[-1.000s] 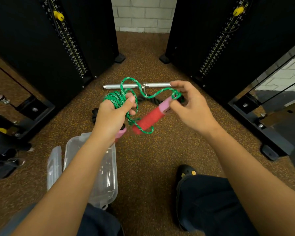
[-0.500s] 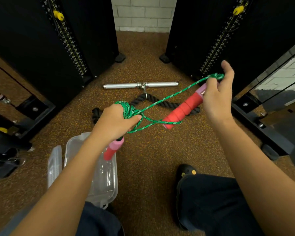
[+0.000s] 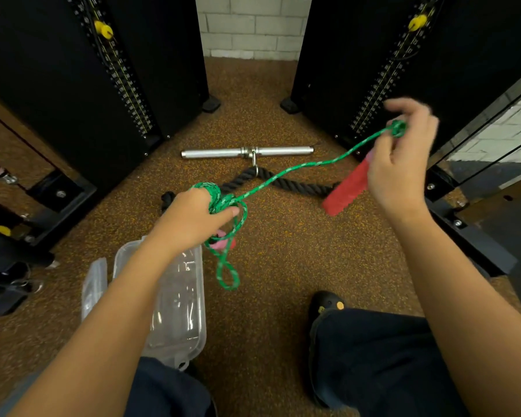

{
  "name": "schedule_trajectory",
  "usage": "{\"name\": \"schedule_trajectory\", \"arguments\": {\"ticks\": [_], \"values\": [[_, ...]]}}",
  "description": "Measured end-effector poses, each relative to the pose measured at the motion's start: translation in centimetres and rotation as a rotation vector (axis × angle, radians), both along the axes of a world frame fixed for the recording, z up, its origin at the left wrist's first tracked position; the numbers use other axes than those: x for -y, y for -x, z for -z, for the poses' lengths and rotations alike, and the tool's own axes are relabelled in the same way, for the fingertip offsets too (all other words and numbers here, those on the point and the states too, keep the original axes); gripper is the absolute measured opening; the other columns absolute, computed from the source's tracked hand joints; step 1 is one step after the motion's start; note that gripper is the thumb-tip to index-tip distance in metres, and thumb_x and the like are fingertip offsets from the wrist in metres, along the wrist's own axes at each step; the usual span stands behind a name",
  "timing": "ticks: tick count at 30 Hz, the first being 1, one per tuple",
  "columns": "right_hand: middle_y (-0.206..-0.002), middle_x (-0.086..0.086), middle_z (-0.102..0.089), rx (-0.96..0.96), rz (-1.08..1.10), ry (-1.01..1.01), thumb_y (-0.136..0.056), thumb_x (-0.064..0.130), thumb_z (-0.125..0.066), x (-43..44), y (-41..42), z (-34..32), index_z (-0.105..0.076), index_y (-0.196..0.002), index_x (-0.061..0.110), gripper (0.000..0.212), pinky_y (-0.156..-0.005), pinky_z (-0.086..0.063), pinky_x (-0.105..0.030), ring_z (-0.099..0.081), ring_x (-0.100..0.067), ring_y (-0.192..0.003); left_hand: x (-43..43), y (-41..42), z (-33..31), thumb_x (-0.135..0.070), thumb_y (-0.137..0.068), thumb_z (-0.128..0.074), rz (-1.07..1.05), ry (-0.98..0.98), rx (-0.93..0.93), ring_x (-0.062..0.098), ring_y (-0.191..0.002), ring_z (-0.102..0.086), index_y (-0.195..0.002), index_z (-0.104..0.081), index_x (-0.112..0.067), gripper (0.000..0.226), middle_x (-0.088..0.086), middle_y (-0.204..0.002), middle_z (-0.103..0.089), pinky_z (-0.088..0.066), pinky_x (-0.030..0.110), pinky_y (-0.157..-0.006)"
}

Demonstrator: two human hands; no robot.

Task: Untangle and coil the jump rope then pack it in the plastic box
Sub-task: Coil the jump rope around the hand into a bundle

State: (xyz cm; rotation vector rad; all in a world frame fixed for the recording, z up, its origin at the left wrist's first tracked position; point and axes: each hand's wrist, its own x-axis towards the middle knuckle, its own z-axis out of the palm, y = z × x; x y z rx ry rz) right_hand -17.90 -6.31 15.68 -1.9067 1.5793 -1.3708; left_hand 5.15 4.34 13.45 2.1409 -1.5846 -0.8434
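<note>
Coils of green braided jump rope [image 3: 283, 173] wrap the gripping left hand [image 3: 193, 218] near the clear plastic box [image 3: 178, 302], while the right hand [image 3: 400, 170] pinches the taut rope's end by its red ridged handle [image 3: 346, 188].

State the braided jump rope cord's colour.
The braided jump rope cord is green with white flecks; head view.

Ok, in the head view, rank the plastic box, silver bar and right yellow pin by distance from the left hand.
1. plastic box, just under the left hand.
2. silver bar, on the floor ahead.
3. right yellow pin, far upper right.
</note>
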Motion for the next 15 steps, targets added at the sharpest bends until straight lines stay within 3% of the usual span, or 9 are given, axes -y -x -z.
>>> {"name": "schedule_trajectory", "arguments": {"ticks": [2, 4, 5, 8, 11, 15], "values": [[-0.107, -0.006, -0.037, -0.209, -0.088, -0.191, -0.083, 0.003, -0.038, 0.2, 0.2, 0.9, -0.051, -0.116, 0.011, 0.037, -0.092, -0.036, -0.032, -0.041, -0.022, -0.102, 0.1, -0.5, 0.3, -0.044, -0.078, -0.066, -0.045, -0.057, -0.309, 0.005, -0.051, -0.056, -0.061, -0.053, -0.008, 0.042, 0.005, -0.054, -0.055, -0.05, 0.032, -0.073], [-0.106, -0.006, -0.036, -0.331, -0.19, -0.37, -0.088, 0.0, -0.039, -0.1, -0.1, 1.8, -0.053, -0.114, 0.009, 0.031, -0.086, -0.038, -0.026, -0.044, -0.022, -0.097, -0.1, -0.4, 0.0, -0.046, -0.07, -0.072, -0.038, -0.124, -0.566, 0.011, -0.06, -0.057, -0.065, -0.058, -0.011, 0.038, -0.002, -0.052, -0.056, -0.042, 0.042, -0.096], [-0.107, -0.006, -0.036, -0.378, -0.222, -0.432, -0.09, -0.001, -0.039, -0.4, -0.4, 2.0, -0.053, -0.114, 0.009, 0.029, -0.082, -0.037, -0.022, -0.044, -0.02, -0.093, -0.2, -0.1, -0.3, -0.043, -0.069, -0.074, -0.026, -0.159, -0.705, 0.01, -0.06, -0.057, -0.069, -0.06, -0.012, 0.033, -0.003, -0.052, -0.056, -0.04, 0.04, -0.097], [-0.109, -0.005, -0.035, -0.535, -0.291, -0.614, -0.088, -0.002, -0.045, -1.2, -1.2, 2.6, -0.053, -0.107, 0.012, 0.025, -0.079, -0.036, -0.025, -0.043, -0.019, -0.091, -0.4, 0.8, -1.4, -0.024, -0.073, -0.071, -0.019, -0.195, -1.055, 0.009, -0.06, -0.057, -0.076, -0.064, -0.011, 0.015, -0.002, -0.059, -0.059, -0.047, 0.03, -0.081], [-0.108, -0.004, -0.037, -0.607, -0.334, -0.762, -0.082, -0.002, -0.053, -1.8, -1.8, 3.5, -0.048, -0.096, 0.016, 0.023, -0.08, -0.043, -0.031, -0.047, -0.024, -0.097, -0.6, 1.2, -1.8, -0.018, -0.075, -0.07, -0.027, -0.202, -1.22, 0.008, -0.06, -0.061, -0.08, -0.068, -0.008, 0.011, -0.001, -0.064, -0.063, -0.054, 0.025, -0.073], [-0.121, -0.014, -0.045, -0.755, -0.348, -0.847, -0.083, 0.013, -0.061, -2.1, -2.5, 5.1, -0.045, -0.114, 0.009, 0.035, -0.095, -0.043, -0.042, -0.047, -0.034, -0.115, -0.6, 1.3, -2.0, -0.013, -0.08, -0.064, 0.005, -0.187, -1.386, 0.01, -0.063, -0.06, -0.082, -0.067, -0.009, 0.005, 0.0, -0.066, -0.062, -0.054, 0.024, -0.075]]}}
